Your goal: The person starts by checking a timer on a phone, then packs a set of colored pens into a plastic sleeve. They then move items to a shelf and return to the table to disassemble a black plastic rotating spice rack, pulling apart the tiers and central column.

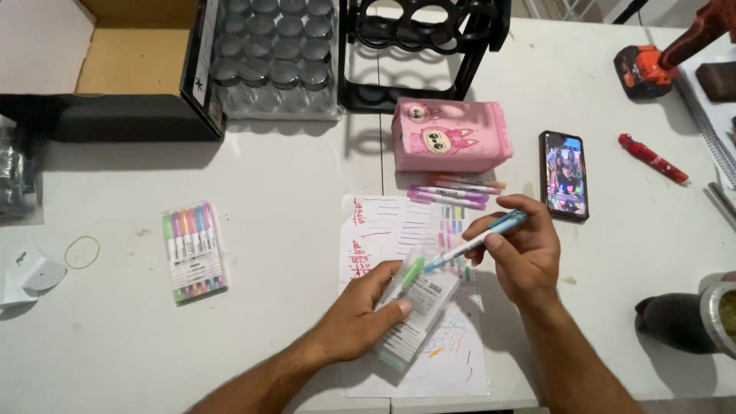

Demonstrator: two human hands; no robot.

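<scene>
My left hand (360,314) grips a clear plastic marker pack (418,310) lying on a sheet of paper (387,230) covered in coloured test strokes. A green marker (410,274) sticks out of the pack's top. My right hand (521,249) holds a light blue marker (479,239) at a slant, its lower tip right at the pack's opening. Several loose pastel markers (452,192) lie just above the paper, in front of a pink cartoon pencil case (451,136).
A sealed pack of markers (194,251) lies at the left, near a rubber band (81,251). A phone (564,175) and a red pen (653,159) lie to the right. At the back are a cardboard box (138,57), wrapped jars (276,54) and a black rack (422,46).
</scene>
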